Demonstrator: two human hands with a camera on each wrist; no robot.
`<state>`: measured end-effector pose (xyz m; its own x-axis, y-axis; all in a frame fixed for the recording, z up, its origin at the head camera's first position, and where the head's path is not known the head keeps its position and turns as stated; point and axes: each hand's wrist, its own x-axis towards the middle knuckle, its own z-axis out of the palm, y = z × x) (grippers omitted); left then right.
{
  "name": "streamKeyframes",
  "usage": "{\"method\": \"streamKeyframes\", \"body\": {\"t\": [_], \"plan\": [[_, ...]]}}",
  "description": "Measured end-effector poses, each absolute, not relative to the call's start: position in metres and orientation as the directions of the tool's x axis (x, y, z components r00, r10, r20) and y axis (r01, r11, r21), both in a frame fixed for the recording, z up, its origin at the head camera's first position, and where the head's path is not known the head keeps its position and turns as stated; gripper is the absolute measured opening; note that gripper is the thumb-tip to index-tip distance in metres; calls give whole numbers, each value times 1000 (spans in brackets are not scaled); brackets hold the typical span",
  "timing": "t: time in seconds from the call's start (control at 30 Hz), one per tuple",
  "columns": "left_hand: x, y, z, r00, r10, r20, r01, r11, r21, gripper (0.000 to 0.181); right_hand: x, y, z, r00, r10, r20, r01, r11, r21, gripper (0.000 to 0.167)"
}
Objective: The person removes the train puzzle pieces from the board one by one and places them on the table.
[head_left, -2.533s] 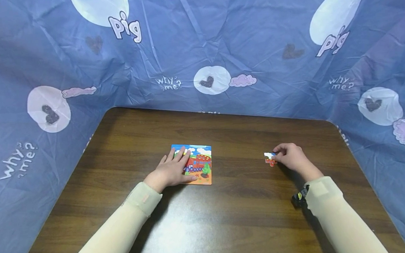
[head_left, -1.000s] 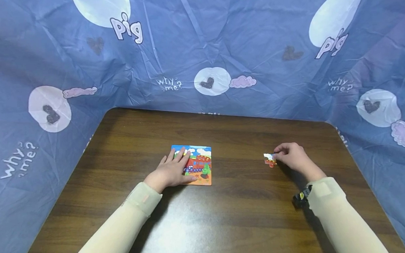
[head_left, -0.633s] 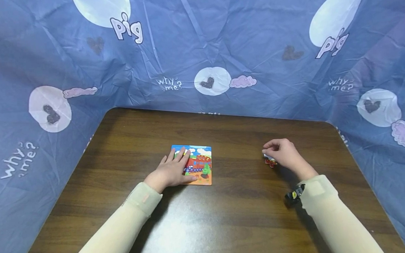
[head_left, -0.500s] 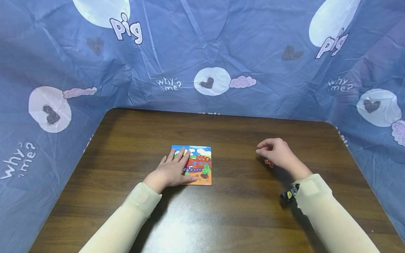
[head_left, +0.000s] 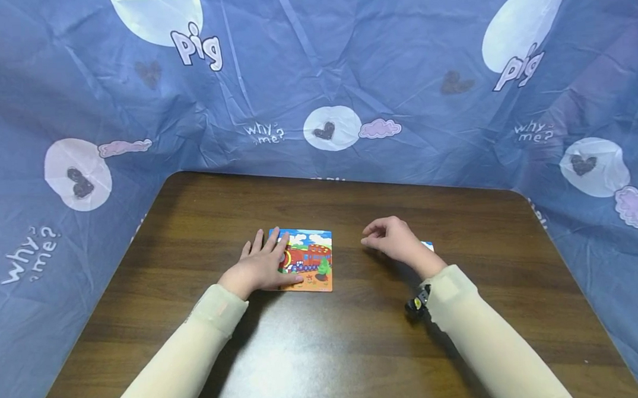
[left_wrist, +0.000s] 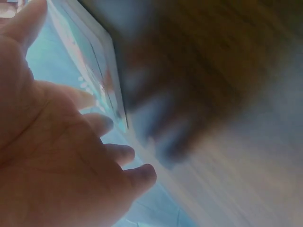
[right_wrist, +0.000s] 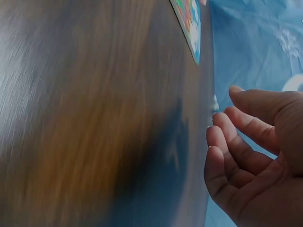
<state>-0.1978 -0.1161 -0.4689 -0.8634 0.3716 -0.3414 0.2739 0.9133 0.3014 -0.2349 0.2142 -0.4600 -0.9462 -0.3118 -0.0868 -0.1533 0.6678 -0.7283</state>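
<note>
Red-and-blue picture board [head_left: 317,257] lies mid-frame, partly under the left hand [head_left: 258,268], fingers spread, maybe touching. Right of centre, the right hand [head_left: 398,240], loosely bent, holds nothing; a little piece [head_left: 428,245] peeks past its wrist.

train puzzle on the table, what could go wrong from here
The right hand is empty, and its wrist hides most of a puzzle piece in the head view; the wrist or sleeve might brush that piece out of place.

The left hand is spread over the left side of the train puzzle; a sideways push could skew it.
</note>
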Motion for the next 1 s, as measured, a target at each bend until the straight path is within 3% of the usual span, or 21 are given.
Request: {"method": "streamKeyframes", "body": {"t": [0.47, 0.8, 1.0], "plan": [[-198, -122, -471, -861, 346, -372, 247, 925, 290, 110, -243, 139, -471, -921, -378, -98, -218, 705, -675, 13], [-196, -124, -469, -858, 340, -385, 244, 929, 279, 111, -250, 100, -473, -897, -433, -91, -313, 768, -559, 23], [-198, -123, -469, -860, 340, -381, 239, 927, 288, 113, -252, 89, -469, -903, -409, -129, -289, 803, -521, 25]]}}
